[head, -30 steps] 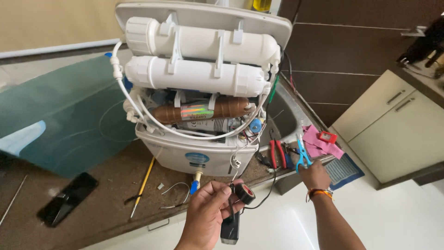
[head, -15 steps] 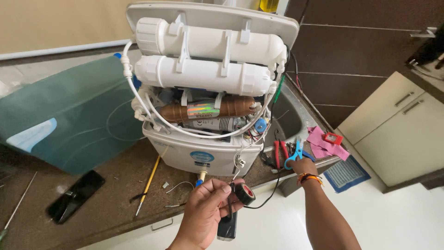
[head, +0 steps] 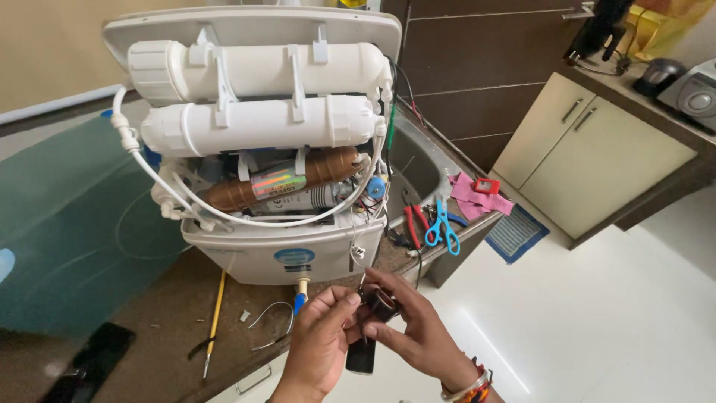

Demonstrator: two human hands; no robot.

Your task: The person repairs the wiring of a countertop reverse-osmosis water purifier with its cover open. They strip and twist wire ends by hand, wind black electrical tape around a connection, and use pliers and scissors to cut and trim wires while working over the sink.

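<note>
**Both hands meet on the small black part**

Right hand (head: 425,336) has left the blue scissors (head: 441,225) and now pinches the black part (head: 377,306) with the left hand (head: 321,339), below the opened water purifier (head: 261,254) holding white filter cartridges (head: 253,123).

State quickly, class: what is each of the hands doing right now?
Left hand: closed on the small black part.
Right hand: fingers pinching the same small black part from the other side.
</note>
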